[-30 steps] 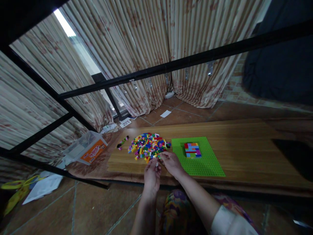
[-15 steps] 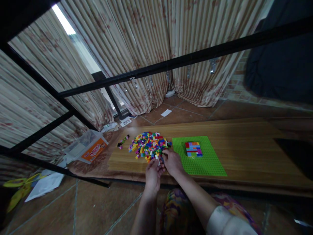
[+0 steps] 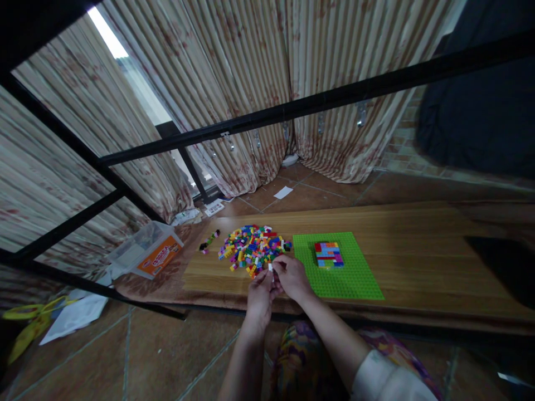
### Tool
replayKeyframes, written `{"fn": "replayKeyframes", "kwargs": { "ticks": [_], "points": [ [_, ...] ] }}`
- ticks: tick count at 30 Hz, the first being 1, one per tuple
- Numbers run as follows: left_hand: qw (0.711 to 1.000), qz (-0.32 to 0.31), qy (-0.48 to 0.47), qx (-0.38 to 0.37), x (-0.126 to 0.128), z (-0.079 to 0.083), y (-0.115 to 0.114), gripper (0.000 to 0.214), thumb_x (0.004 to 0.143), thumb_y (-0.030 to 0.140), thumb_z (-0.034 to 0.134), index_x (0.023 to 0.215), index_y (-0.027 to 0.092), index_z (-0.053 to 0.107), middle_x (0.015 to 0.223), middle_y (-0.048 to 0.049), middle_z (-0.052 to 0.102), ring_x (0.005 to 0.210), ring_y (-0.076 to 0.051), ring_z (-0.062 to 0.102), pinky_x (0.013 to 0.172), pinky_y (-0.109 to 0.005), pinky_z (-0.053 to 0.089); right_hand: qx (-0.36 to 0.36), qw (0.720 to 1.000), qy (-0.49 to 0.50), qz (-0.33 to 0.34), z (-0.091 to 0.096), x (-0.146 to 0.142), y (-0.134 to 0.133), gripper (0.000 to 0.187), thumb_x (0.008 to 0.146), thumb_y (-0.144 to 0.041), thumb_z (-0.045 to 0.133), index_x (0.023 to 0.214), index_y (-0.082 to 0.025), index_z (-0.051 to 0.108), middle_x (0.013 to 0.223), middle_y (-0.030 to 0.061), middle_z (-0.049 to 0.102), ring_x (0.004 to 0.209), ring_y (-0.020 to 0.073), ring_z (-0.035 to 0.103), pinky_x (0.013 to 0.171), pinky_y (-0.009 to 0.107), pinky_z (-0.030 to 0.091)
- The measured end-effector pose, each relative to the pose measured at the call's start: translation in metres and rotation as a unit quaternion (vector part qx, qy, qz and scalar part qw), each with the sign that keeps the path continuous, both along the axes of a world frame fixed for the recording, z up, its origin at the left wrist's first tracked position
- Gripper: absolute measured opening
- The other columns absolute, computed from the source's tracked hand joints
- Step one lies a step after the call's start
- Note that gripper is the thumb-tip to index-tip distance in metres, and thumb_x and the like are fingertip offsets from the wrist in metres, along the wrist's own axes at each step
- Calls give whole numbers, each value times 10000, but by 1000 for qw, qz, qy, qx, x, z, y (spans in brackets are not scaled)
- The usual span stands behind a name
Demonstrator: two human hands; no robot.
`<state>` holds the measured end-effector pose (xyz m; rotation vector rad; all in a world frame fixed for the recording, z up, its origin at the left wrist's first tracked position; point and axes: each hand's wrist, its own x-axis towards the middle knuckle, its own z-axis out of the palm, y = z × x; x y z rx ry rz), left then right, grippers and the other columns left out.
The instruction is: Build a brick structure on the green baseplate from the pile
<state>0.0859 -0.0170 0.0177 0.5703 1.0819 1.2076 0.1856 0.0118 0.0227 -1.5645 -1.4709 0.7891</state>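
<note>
A heap of small coloured bricks (image 3: pixel 253 248) lies on a low wooden board (image 3: pixel 418 256). To its right sits a green baseplate (image 3: pixel 355 278) with a flat block of mixed-colour bricks (image 3: pixel 329 254) built on it. My left hand (image 3: pixel 259 298) and my right hand (image 3: pixel 290 275) meet at the near edge of the heap. Their fingertips pinch a small white brick (image 3: pixel 270 268) between them.
A clear plastic box with an orange label (image 3: pixel 148 250) stands on the floor to the left. A few loose bricks (image 3: pixel 209 241) lie apart from the heap. Black metal bars (image 3: pixel 292 114) cross overhead. Curtains hang behind, papers and a yellow object lie on the tiles.
Both hands stayed together at the heap's near edge. The white brick between the fingertips has risen slightly and shows more clearly now.
</note>
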Motion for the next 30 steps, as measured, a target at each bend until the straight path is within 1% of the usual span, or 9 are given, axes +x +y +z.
{"fn": "replayKeyframes", "kwargs": {
  "ticks": [4, 7, 10, 13, 17, 22, 24, 26, 30],
  "points": [
    [1000, 7, -19, -8, -1, 1, 0, 347, 601, 345, 816, 773, 125, 610, 644, 13, 610, 529, -71, 563, 579, -214, 511, -4, 1000, -11, -21, 0, 6, 3, 218, 841, -200, 499, 817, -203, 716, 791, 16, 733, 721, 136, 659, 676, 217, 466],
    [999, 40, -31, -16, 0, 0, -2, 354, 612, 348, 812, 788, 128, 598, 664, 4, 622, 542, -77, 578, 586, -219, 517, -11, 998, -42, -44, 0, 14, 5, 213, 832, -194, 506, 885, -204, 712, 866, 30, 740, 782, 155, 664, 727, 243, 463],
    [997, 73, -10, -13, 1, -1, -5, 375, 636, 388, 794, 824, 124, 605, 663, 2, 622, 526, -75, 569, 555, -209, 504, -23, 995, -83, -51, -1, 20, 5, 204, 808, -167, 531, 891, -196, 715, 881, 48, 741, 816, 175, 665, 752, 260, 452],
    [995, 97, 37, -6, 2, -3, -7, 395, 669, 430, 762, 866, 121, 617, 650, 5, 614, 509, -77, 558, 527, -209, 493, -33, 991, -120, -42, -2, 21, 4, 202, 797, -148, 544, 890, -196, 717, 889, 55, 740, 829, 176, 666, 751, 254, 442],
    [988, 116, 98, 5, 2, -4, -5, 355, 723, 432, 709, 882, 127, 624, 658, -7, 624, 519, -92, 569, 514, -215, 491, -38, 987, -152, -25, 0, 21, 2, 225, 805, -138, 539, 951, -201, 698, 891, 37, 739, 829, 159, 667, 745, 238, 432],
    [985, 112, 131, 24, 0, -7, -2, 319, 748, 362, 687, 976, 147, 623, 769, -53, 683, 549, -123, 617, 513, -231, 503, -47, 980, -192, 8, 3, 23, -9, 108, 801, -187, 572, 811, -205, 678, 810, 27, 716, 796, 170, 657, 699, 248, 416],
    [983, 112, 140, 33, -1, -10, -2, 334, 729, 316, 707, 1009, 154, 621, 787, -59, 693, 554, -134, 628, 514, -238, 509, -51, 976, -210, 22, 3, 20, -14, 57, 776, -207, 616, 793, -201, 670, 827, 39, 705, 801, 176, 651, 688, 250, 411],
    [980, 112, 162, 39, -2, -12, -1, 327, 722, 281, 714, 1009, 153, 625, 773, -56, 692, 548, -140, 630, 503, -237, 508, -54, 972, -225, 29, 1, 16, -18, 60, 762, -201, 635, 813, -195, 667, 877, 62, 697, 819, 185, 647, 678, 253, 405],
    [971, 115, 208, 36, -2, -12, -1, 293, 738, 280, 702, 988, 154, 614, 727, -39, 677, 528, -144, 633, 472, -231, 502, -61, 968, -240, 28, -1, 8, -19, 101, 805, -175, 580, 859, -185, 664, 915, 87, 691, 829, 196, 650, 657, 263, 394]
  ]
}}
